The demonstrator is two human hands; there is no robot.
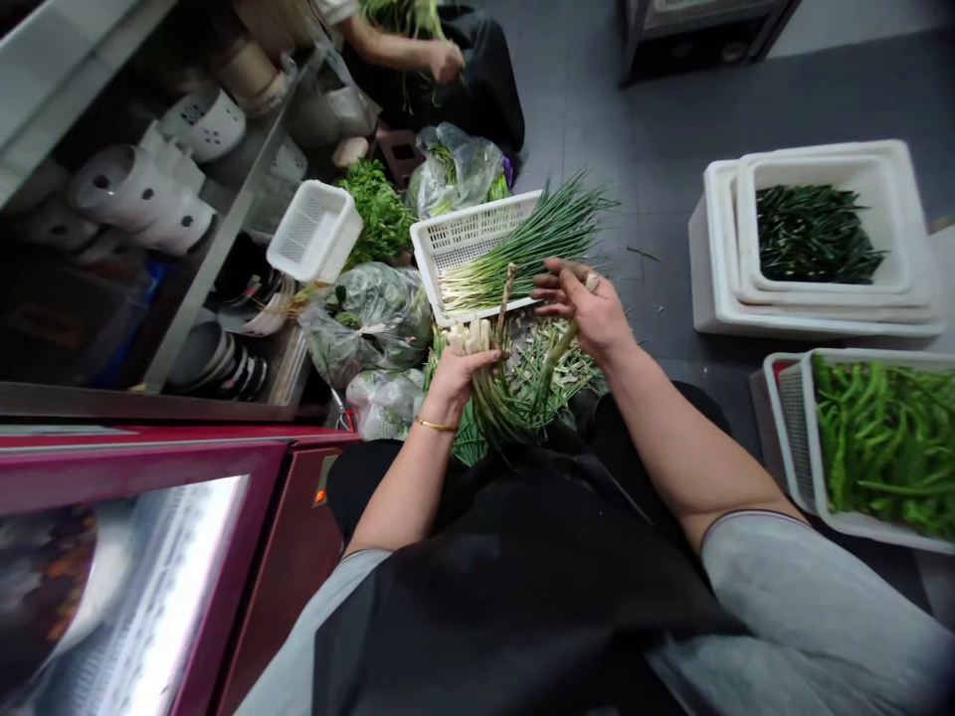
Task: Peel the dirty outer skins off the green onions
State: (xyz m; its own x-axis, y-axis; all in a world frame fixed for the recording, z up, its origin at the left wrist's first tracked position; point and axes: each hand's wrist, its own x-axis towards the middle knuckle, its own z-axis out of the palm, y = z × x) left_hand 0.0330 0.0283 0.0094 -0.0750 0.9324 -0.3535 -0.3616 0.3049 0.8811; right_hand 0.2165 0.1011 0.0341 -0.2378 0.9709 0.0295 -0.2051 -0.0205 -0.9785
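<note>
My left hand (452, 382) is closed around a bunch of scallions (472, 340), their white ends up and their green leaves hanging toward my lap. One brownish, dry-skinned stalk (506, 295) stands up beside the bunch. In my right hand (597, 316) is a single scallion (561, 350), its pale end showing between the fingers and its green part hanging below the palm. Just beyond both hands, a white basket (477, 221) holds scallions laid lengthwise, their tips over its right side. Loose trimmings (571, 370) lie under my hands.
Bagged greens (373, 318), leafy herbs (377, 207) and a small white basket (313, 234) stand left, beside a shelf of bowls. At right are a tub of dark green pieces (817, 237) and a basket of green peppers (884, 438). Another person's hand (446, 62) is at the top.
</note>
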